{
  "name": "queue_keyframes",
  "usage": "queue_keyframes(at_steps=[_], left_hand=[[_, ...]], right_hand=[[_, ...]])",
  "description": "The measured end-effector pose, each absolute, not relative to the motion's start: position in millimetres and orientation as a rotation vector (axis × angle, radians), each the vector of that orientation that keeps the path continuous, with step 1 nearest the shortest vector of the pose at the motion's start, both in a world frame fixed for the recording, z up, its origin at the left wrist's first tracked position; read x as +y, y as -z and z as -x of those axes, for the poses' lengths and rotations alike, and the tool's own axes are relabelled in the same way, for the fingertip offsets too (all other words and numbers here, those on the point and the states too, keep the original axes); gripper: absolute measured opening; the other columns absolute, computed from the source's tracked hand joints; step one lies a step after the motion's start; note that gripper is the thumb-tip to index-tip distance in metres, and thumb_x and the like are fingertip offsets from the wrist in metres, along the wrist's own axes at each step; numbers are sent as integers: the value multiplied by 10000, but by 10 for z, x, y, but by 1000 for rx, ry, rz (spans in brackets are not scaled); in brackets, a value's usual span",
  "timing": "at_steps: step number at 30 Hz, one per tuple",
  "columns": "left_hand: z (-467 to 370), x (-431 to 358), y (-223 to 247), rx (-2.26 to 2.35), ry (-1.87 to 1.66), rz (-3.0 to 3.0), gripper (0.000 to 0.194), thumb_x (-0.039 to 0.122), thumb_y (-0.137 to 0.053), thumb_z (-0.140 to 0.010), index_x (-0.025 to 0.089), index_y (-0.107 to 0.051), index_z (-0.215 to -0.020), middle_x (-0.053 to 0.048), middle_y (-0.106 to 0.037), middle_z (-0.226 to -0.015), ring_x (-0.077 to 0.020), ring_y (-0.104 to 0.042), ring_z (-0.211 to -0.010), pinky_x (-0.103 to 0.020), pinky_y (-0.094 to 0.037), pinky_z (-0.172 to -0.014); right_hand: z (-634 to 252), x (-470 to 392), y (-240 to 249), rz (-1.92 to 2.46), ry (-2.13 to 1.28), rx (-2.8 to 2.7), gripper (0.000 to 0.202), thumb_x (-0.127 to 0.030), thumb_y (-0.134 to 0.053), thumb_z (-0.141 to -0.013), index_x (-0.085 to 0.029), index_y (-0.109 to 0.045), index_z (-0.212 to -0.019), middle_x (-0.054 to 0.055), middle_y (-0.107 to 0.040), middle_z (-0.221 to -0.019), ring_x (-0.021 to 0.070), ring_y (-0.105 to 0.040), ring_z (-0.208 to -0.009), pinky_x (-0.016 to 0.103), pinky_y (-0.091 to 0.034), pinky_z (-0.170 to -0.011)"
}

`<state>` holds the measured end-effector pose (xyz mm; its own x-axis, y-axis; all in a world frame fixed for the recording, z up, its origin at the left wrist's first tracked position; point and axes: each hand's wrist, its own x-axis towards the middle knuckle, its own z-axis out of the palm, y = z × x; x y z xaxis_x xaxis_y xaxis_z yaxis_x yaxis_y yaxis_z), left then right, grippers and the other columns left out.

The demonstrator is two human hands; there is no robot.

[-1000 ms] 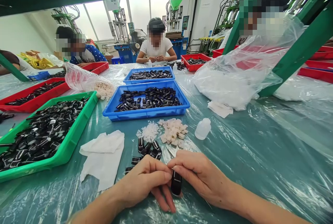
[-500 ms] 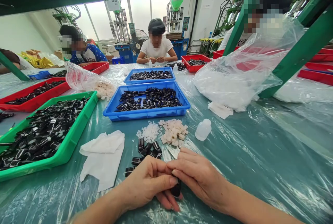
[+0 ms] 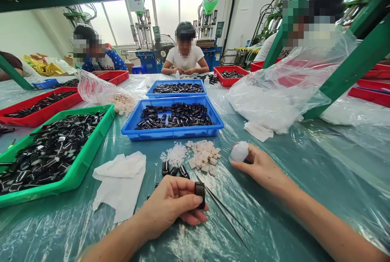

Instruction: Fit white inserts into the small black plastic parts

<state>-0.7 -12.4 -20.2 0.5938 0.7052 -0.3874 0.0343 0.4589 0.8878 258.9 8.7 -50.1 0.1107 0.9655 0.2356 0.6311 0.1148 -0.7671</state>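
Between the thumb and fingers of my left hand [image 3: 178, 205] is a small glossy black plastic part [image 3: 200, 195], held upright. My right hand [image 3: 258, 166] reaches forward and has its thumb and fingers around a small translucent white bottle [image 3: 239, 151], which is on or just above the table. Tweezers [image 3: 227, 211] lie on the plastic sheet between my hands. Several more black parts [image 3: 174, 171] lie just beyond my left hand, partly hidden by it. Past them are a heap of small clear-white pieces [image 3: 174, 154] and a heap of cream-coloured blocks [image 3: 203, 156].
A white cloth [image 3: 122, 185] lies left of my left hand. Trays of black parts stand around: green [image 3: 91, 148], blue [image 3: 170, 134] and red [image 3: 39, 120]. A large plastic bag [image 3: 274, 99] and green frame bar [image 3: 344, 79] are at right. Co-workers sit across the table.
My right hand has left the black part and moved forward-right to the white bottle. My left hand keeps the part, now upright. The tweezers show fully on the table.
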Motion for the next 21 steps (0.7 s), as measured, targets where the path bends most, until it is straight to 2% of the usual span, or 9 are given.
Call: queue_keyframes(at_steps=[2, 7, 12, 21], left_hand=[[11, -136, 203, 833, -466, -1026, 241, 296, -691, -677, 98, -673, -813, -86, -683, -761, -135, -661, -630, -148, -490, -510], [1, -145, 207, 795, -430, -1040, 225, 288, -686, -682, 92, -678, -793, -82, -676, -740, -125, -654, -593, -152, -493, -506], [0, -143, 221, 737, -372, -1063, 237, 307, -678, -686, 80, -681, -756, -79, -662, -697, -128, -649, -574, -156, -491, -498], [23, -158, 211, 685, -294, -1076, 224, 282, -657, -710, 73, -692, -783, -70, -646, -678, -113, -641, -570, -146, -484, -495]], right_hand=[[-2527, 61, 479, 1568, -581, -1666, 251, -302, -598, -737, -158, -592, -943, 47, -681, -786, 199, -650, -708, 311, -533, -638], [-2306, -150, 259, 1499, -435, -1756, 335, -241, -578, -759, -210, -558, -1091, 66, -601, -1094, 238, -554, -1010, 375, -452, -853], [-2164, -310, 135, 1204, 96, -2096, 425, -29, -433, -771, -249, -533, -1121, 80, -577, -1051, 227, -508, -991, 392, -457, -781], [-2091, -351, 121, 1111, 418, -2158, 382, 19, -404, -797, -211, -583, -1045, 86, -606, -1008, 235, -507, -998, 408, -395, -797]])
